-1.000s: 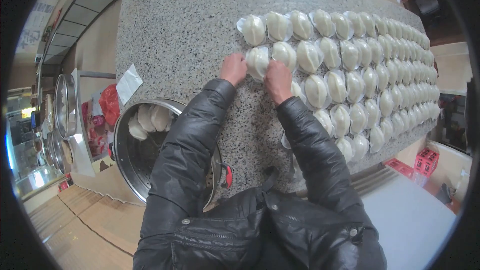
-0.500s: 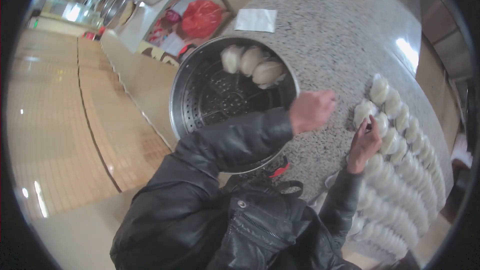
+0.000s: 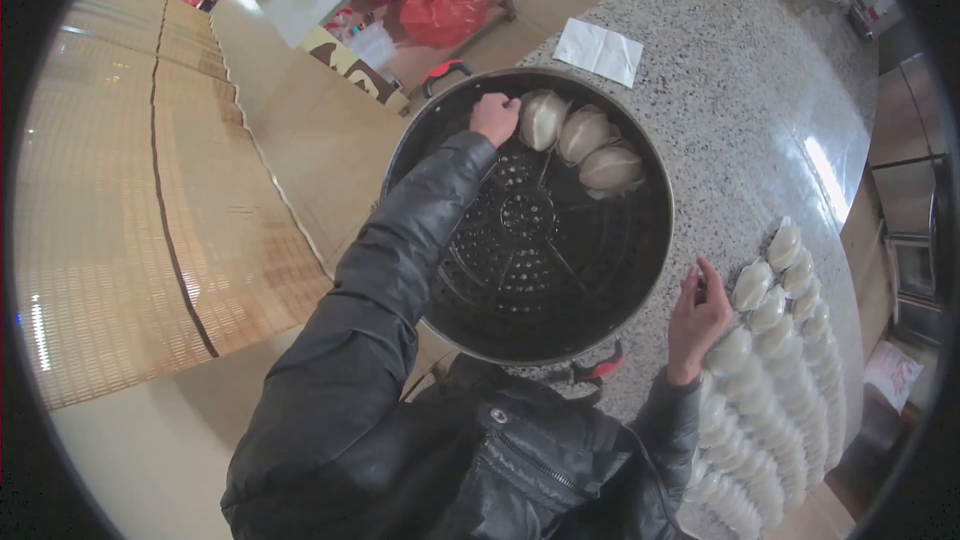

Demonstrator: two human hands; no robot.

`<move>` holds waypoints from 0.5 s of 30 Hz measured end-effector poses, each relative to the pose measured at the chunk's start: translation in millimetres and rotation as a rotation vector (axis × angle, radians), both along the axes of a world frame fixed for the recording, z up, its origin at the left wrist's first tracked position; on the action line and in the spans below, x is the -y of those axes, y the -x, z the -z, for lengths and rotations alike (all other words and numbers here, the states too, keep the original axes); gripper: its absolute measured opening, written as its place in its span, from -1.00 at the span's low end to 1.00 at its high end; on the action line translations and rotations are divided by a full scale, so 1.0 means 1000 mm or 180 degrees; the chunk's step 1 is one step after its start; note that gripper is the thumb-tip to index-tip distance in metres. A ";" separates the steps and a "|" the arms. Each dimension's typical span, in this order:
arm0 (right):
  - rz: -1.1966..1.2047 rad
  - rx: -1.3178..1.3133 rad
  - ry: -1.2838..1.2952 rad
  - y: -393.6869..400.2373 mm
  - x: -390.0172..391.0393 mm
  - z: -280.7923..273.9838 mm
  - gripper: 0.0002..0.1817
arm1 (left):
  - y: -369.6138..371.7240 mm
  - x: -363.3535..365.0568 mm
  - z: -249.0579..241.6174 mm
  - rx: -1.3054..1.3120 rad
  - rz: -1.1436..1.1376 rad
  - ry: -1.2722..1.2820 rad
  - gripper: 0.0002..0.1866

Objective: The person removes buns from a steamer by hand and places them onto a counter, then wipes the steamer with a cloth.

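Observation:
My left hand (image 3: 495,120) is inside the round dark metal steamer pan (image 3: 430,325), near its far left wall. Its fingers are closed; whatever they grip is hidden beneath them. Just right of those fingers, three pale, pleated dumplings (image 3: 585,133) sit in a curve along the far wall. The pan's perforated base shows through the middle. My right hand (image 3: 700,320) hovers over the counter between the pan and the rows of white dumplings (image 3: 765,380). Its thumb and index finger are apart, with nothing visible between them.
A speckled stone counter (image 3: 720,70) bears the pan, the dumplings and a white paper sheet (image 3: 598,51). Red-edged handles (image 3: 603,362) stick out from the pan. A red plastic bag (image 3: 443,8) lies on a low shelf at the back. Woven matting (image 3: 110,200) spans the left side.
My left hand has gone from above the counter, right of the pan, to the pan's far left inside. My right hand has drawn back from the dumpling rows. The view has shifted.

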State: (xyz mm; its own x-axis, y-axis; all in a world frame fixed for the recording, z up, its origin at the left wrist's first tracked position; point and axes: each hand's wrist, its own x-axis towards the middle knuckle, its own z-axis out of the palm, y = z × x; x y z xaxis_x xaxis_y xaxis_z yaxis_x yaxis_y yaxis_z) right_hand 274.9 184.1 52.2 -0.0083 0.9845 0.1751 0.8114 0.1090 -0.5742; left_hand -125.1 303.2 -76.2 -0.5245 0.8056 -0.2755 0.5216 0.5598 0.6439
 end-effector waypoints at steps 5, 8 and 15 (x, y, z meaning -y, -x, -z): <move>0.0077 0.0113 -0.0094 0.011 0.003 -0.003 -0.78 | 0.000 -0.024 -0.013 -0.0166 0.0190 0.0443 -0.64; 0.0085 0.0110 -0.0104 0.022 -0.001 -0.008 -0.78 | 0.008 -0.031 -0.009 -0.0108 0.0420 0.0659 -0.70; -0.0805 -0.0236 0.0121 0.102 -0.044 0.000 -0.78 | 0.007 0.026 -0.034 -0.0496 0.0561 0.0519 -0.72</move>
